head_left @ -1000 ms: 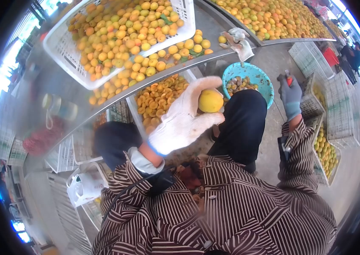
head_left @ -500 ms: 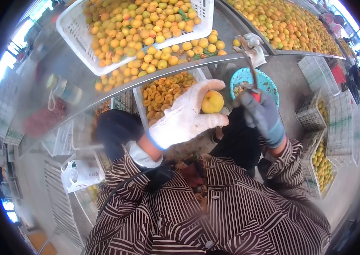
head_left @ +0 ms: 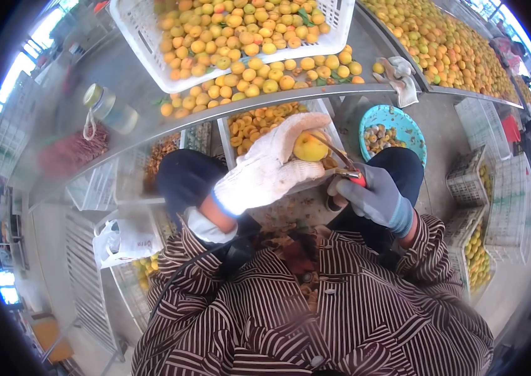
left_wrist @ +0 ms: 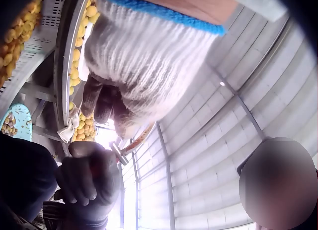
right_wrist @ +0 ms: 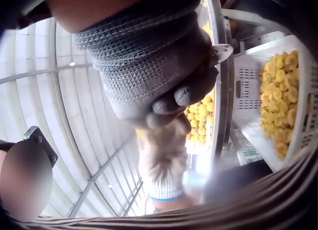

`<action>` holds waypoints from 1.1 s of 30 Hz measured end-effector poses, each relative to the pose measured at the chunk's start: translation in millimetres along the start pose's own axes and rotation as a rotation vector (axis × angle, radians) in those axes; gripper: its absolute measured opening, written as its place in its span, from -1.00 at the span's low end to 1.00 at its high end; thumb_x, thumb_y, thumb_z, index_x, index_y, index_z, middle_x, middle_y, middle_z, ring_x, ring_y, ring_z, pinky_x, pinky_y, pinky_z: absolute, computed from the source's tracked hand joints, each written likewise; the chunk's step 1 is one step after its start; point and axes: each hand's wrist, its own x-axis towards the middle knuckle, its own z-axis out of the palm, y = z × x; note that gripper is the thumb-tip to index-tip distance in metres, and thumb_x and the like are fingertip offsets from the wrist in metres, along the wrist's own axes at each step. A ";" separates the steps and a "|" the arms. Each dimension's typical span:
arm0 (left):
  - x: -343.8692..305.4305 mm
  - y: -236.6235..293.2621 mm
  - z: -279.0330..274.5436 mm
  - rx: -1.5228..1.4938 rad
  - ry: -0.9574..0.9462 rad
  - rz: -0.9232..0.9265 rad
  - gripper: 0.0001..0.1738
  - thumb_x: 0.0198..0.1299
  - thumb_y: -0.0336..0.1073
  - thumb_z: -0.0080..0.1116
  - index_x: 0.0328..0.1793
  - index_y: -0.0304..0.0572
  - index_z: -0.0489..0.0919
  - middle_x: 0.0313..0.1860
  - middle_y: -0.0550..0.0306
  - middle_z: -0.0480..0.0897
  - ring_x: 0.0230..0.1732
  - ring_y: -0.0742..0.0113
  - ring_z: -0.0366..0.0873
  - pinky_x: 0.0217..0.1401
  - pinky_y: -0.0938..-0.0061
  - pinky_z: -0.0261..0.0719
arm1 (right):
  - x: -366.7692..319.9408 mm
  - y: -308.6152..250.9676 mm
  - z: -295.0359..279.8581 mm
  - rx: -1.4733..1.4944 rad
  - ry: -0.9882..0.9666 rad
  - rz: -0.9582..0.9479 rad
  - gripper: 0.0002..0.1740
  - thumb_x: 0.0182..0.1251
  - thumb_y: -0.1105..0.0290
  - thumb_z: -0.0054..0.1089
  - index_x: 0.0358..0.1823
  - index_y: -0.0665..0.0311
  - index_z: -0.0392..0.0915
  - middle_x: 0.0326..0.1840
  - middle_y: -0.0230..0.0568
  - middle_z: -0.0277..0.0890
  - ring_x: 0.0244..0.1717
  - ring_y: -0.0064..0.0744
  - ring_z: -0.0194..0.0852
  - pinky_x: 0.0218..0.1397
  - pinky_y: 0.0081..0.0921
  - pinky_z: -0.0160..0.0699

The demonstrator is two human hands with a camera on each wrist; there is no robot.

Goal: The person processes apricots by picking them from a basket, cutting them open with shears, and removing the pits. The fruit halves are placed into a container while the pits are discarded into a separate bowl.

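Observation:
In the head view my left hand [head_left: 259,172], in a white knitted glove, holds a yellow apricot [head_left: 309,147] between thumb and fingers. The grey-gloved right hand [head_left: 379,195] grips a red-handled knife [head_left: 358,179]. Its slim blade reaches up and left, lying against the apricot's right side. Both hands are over the lap, close to each other. Beneath the left hand, partly hidden by it, stands a white crate [head_left: 334,125] of halved apricots [head_left: 256,128]. The left wrist view shows the knife [left_wrist: 119,153] at the fingertips of the white glove, with the fruit hidden.
A metal table edge [head_left: 153,133] runs across in front, with loose apricots [head_left: 247,81] and a white basket [head_left: 146,66] on it. A turquoise basin [head_left: 414,125] holding pits stands beyond the right knee. Stacked crates [head_left: 508,207] are at right; a jar [head_left: 115,109] lies at left.
My right hand has swung in from the far right with the knife, whose blade now meets the apricot. The left hand keeps its hold on the fruit; the view has shifted slightly.

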 end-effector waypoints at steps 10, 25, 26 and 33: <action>-3.2 -12.4 -6.6 0.059 -0.005 0.047 -0.37 0.17 -0.17 0.31 0.33 -0.23 0.39 0.05 0.03 0.61 0.16 0.10 0.52 0.31 0.30 0.37 | 6.1 2.3 5.4 -0.290 0.070 -0.053 -0.58 0.39 0.07 0.18 -0.33 0.37 0.47 -0.69 -0.09 0.39 -0.65 -0.19 0.44 -0.49 -0.33 0.37; -3.4 -20.2 0.3 -0.199 -0.078 -0.044 -0.35 0.19 -0.17 0.33 0.33 -0.30 0.38 0.08 0.01 0.62 0.19 0.17 0.56 0.31 0.34 0.45 | 7.5 24.4 22.4 -0.148 0.081 0.038 -0.54 0.44 0.01 0.14 -0.24 0.37 0.49 -0.63 -0.21 0.45 -0.58 -0.35 0.49 -0.43 -0.36 0.46; -3.9 -20.5 5.7 -0.362 -0.068 -0.068 -0.33 0.20 -0.16 0.33 0.35 -0.33 0.36 0.11 -0.02 0.61 0.22 0.15 0.55 0.33 0.32 0.46 | 6.6 28.5 28.4 -0.145 0.087 0.039 -0.54 0.44 0.01 0.14 -0.24 0.37 0.49 -0.63 -0.21 0.45 -0.58 -0.35 0.49 -0.43 -0.36 0.46; -4.9 -28.4 61.6 -1.472 0.060 -0.159 -0.33 0.26 -0.18 0.29 0.38 -0.37 0.32 0.14 -0.11 0.58 0.25 0.07 0.54 0.33 0.25 0.49 | 4.4 33.0 42.8 0.124 0.124 0.120 -0.62 0.44 0.10 0.18 -0.23 0.34 0.51 -0.57 -0.34 0.43 -0.59 -0.57 0.33 -0.45 -0.51 0.43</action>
